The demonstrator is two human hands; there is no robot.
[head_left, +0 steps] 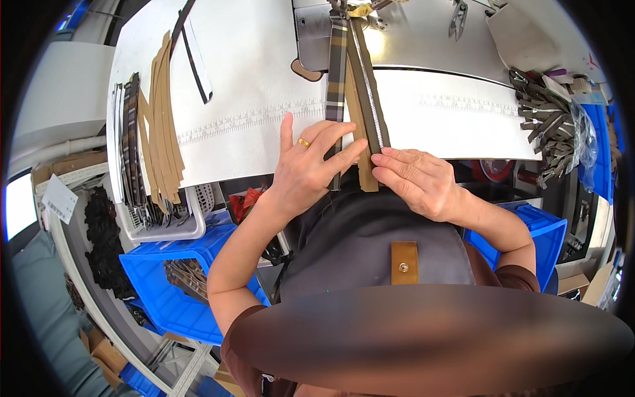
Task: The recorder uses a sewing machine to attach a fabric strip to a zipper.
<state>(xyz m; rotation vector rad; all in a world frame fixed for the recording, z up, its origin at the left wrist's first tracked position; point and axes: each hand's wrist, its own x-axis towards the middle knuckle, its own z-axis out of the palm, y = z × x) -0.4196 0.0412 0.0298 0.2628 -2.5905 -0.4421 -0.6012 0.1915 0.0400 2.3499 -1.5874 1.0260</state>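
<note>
A dark brown zipper (pixel 368 79) with silver teeth runs from the sewing machine's needle area (pixel 340 9) toward me. Beside it lie a tan strip (pixel 352 106) and a striped plaid fabric strip (pixel 336 66), partly overlapping. Near the zipper's close end, my right hand (pixel 420 182) has its fingers pressed together, gripping the zipper's edge by the tan strip. My left hand (pixel 311 162), wearing a gold ring, spreads its fingers over the plaid and tan strips, fingertips touching them; its little finger points up. What lies under its palm is hidden.
Tan strips (pixel 162 126) and plaid strips (pixel 130 145) hang over the table's left edge above a white basket (pixel 198 225). Zippers (pixel 552 122) are heaped at the right edge. Thread snips (pixel 458 20) lie on the machine bed. Blue bins (pixel 155 284) stand below.
</note>
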